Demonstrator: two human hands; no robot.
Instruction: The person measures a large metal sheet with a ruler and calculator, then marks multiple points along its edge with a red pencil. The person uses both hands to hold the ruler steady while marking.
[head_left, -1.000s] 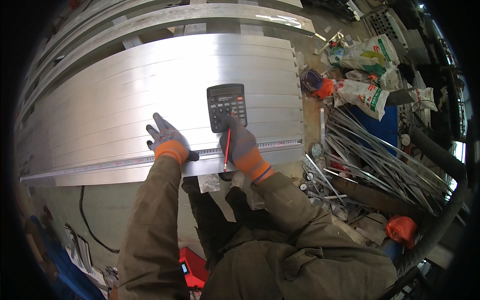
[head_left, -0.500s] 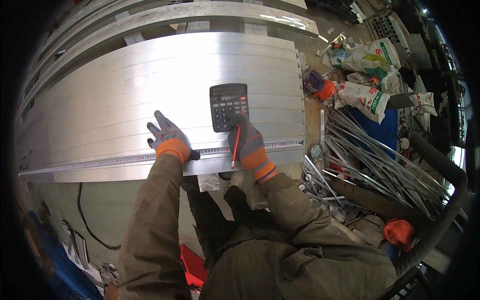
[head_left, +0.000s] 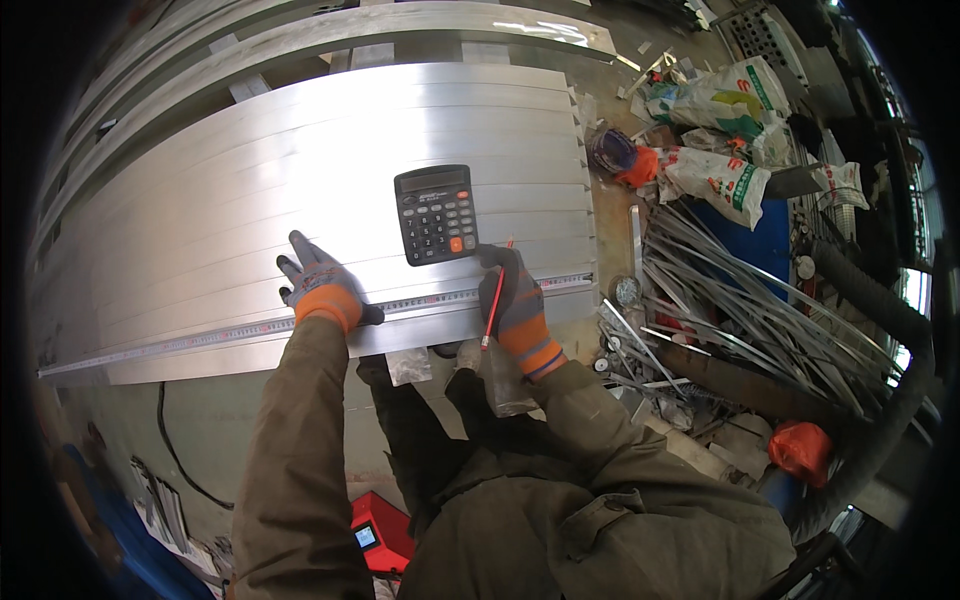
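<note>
Seen from the head camera, a worker in a drab jacket leans over a bench stacked with long aluminium strips (head_left: 330,190) laid side by side. The gloved left hand (head_left: 318,285) lies flat, fingers spread, pressing a steel tape measure (head_left: 200,337) onto the strips; it closes on nothing. The gloved right hand (head_left: 515,300) is closed around a red pencil (head_left: 493,310), its thumb side touching the lower edge of a black calculator (head_left: 437,213) that lies on the metal just above it. The tape runs from beyond the left hand, under both hands, to the strips' end just right of the right hand. The strips look stiff, smooth and slippery, with edges sharp enough to warrant gloves; each seems light, best gripped along its long edges. The pencil is light and rigid, pinched at mid-shaft. Further right of the right hand lie scrap metal rods (head_left: 740,300) and sacks (head_left: 715,180).
</note>
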